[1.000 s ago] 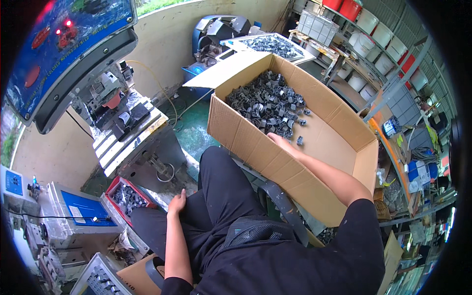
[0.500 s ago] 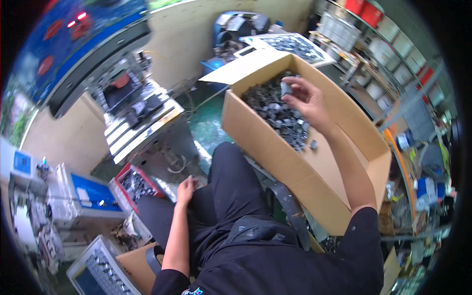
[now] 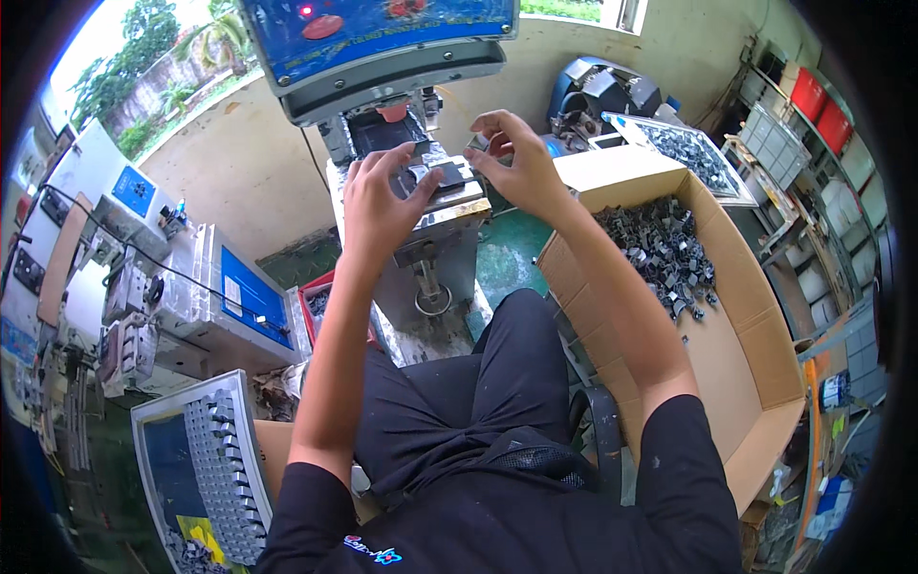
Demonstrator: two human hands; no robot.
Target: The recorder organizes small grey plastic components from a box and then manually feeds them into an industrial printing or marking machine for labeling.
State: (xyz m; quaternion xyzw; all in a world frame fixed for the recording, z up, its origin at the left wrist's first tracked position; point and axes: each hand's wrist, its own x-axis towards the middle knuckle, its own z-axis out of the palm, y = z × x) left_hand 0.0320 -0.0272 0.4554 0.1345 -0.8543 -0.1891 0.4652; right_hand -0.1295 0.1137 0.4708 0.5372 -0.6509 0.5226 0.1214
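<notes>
My left hand (image 3: 382, 196) is at the dark fixture (image 3: 449, 175) on the machine's bed, its fingers apart around a curved piece; I cannot tell whether it grips that. My right hand (image 3: 521, 167) pinches a small grey part (image 3: 475, 143) just right of the fixture. A pink pad (image 3: 394, 111) hangs above, under the machine's blue panel (image 3: 373, 33).
An open cardboard box (image 3: 765, 383) with a heap of dark parts (image 3: 660, 253) is at my right. Blue-fronted units (image 3: 249, 287) and a red bin (image 3: 320, 287) stand left. A framed tray (image 3: 239, 387) with rows of pieces lies lower left.
My view has turned toward the machine. My right hand has left the box with a part and moved to the fixture. My left hand has risen from by my leg to the fixture.
</notes>
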